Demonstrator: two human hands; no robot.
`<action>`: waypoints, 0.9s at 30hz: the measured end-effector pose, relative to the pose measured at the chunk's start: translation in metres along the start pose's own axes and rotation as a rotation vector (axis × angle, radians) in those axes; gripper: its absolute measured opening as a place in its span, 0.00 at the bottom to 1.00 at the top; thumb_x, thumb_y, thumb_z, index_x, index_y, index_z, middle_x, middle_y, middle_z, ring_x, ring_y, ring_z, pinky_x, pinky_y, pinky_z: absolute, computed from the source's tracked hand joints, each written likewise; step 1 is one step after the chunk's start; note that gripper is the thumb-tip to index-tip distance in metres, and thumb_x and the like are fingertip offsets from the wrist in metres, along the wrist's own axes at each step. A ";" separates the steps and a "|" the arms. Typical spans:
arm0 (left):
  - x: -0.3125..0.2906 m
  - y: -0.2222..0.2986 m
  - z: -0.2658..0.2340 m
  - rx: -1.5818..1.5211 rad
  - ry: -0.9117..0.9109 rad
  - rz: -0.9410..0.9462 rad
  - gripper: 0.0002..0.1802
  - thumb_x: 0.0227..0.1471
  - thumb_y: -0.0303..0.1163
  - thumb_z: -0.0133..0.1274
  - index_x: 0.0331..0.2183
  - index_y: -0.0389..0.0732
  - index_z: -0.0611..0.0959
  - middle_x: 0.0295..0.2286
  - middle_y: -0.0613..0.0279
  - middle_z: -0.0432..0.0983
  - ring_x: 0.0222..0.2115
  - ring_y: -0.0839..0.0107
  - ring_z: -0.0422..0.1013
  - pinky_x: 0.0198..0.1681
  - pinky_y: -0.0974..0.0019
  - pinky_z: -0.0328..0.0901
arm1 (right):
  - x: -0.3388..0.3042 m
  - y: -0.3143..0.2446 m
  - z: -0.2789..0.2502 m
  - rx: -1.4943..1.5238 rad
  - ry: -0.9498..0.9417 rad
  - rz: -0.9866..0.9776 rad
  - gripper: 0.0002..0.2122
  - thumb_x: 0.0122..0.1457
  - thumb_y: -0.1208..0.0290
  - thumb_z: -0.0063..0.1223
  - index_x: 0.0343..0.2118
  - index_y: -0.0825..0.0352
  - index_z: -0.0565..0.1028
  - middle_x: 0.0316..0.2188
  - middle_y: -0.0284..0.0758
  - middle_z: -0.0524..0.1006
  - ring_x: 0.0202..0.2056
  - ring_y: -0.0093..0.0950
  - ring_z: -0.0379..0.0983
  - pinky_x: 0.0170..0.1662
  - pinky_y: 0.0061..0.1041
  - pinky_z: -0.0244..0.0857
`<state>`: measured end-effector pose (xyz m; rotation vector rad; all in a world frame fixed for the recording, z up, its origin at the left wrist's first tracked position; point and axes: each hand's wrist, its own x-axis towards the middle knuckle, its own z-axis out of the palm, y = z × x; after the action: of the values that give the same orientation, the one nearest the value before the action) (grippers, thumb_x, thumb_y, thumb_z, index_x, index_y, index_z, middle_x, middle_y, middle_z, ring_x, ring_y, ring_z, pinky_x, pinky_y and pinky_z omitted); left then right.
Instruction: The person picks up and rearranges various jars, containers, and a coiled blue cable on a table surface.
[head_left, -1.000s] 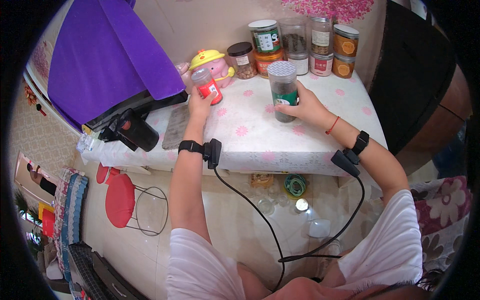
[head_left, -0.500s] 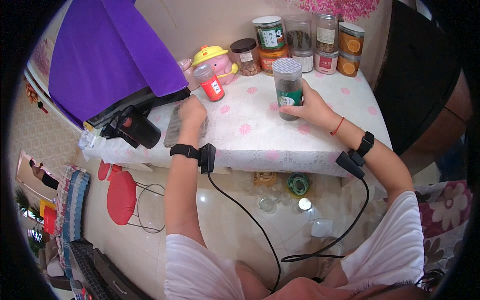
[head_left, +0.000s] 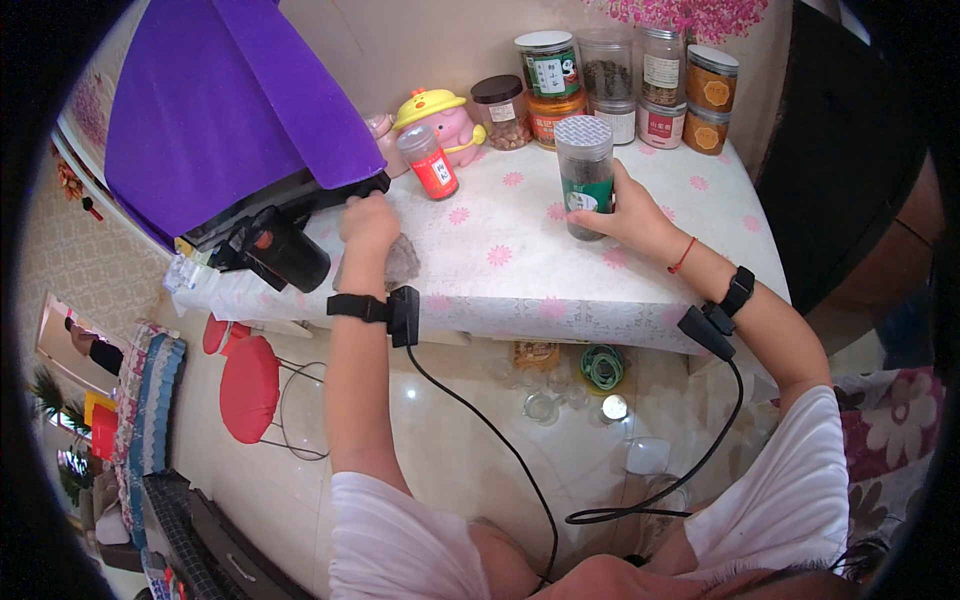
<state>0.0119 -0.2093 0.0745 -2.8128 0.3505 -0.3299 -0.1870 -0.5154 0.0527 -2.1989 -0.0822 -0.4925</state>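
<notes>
My right hand [head_left: 637, 222] is wrapped round a tall clear jar [head_left: 584, 165] with a patterned pale lid, dark contents and a green label. The jar stands upright, low at the table's middle right. My left hand [head_left: 370, 225] is closed on a grey cloth [head_left: 401, 262] that lies bunched on the tabletop. Its fingertips are partly hidden. Beyond this hand is a clear-lidded jar with a red label [head_left: 430, 170], leaning slightly in the view.
Stacked jars [head_left: 610, 95] line the wall, beside a dark-lidded jar [head_left: 498, 108] and a pink pig figure [head_left: 445, 130] in a yellow hat. A purple cloth [head_left: 235, 110] drapes a black screen at left, near a black cylinder [head_left: 288, 250]. A red stool [head_left: 250, 390] stands below.
My left hand has shifted left and slightly up the cloth, which now bunches to its right. My right hand still holds the jar, nearly in place. The view has moved slightly.
</notes>
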 end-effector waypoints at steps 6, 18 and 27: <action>-0.025 -0.020 -0.023 -0.039 -0.094 -0.108 0.20 0.53 0.46 0.48 0.38 0.41 0.82 0.42 0.50 0.76 0.44 0.57 0.72 0.46 0.60 0.67 | -0.001 0.006 0.002 0.013 0.005 0.001 0.40 0.45 0.50 0.65 0.51 0.77 0.58 0.45 0.54 0.71 0.48 0.41 0.71 0.51 0.32 0.64; 0.000 0.040 0.003 -0.398 0.089 -0.036 0.16 0.52 0.34 0.45 0.39 0.37 0.77 0.40 0.45 0.76 0.45 0.54 0.72 0.45 0.53 0.67 | -0.003 0.006 0.008 0.020 0.035 -0.012 0.37 0.46 0.53 0.65 0.50 0.76 0.58 0.43 0.53 0.73 0.45 0.40 0.73 0.48 0.32 0.66; -0.009 0.062 0.000 -0.752 0.177 -0.147 0.42 0.35 0.57 0.62 0.46 0.36 0.75 0.40 0.47 0.77 0.43 0.54 0.73 0.47 0.57 0.66 | -0.003 0.015 0.009 0.025 0.062 -0.034 0.35 0.47 0.56 0.65 0.50 0.73 0.59 0.43 0.50 0.73 0.45 0.38 0.73 0.48 0.32 0.66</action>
<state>-0.0089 -0.2646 0.0539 -3.5683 0.3614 -0.5827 -0.1836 -0.5174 0.0357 -2.1594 -0.0915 -0.5756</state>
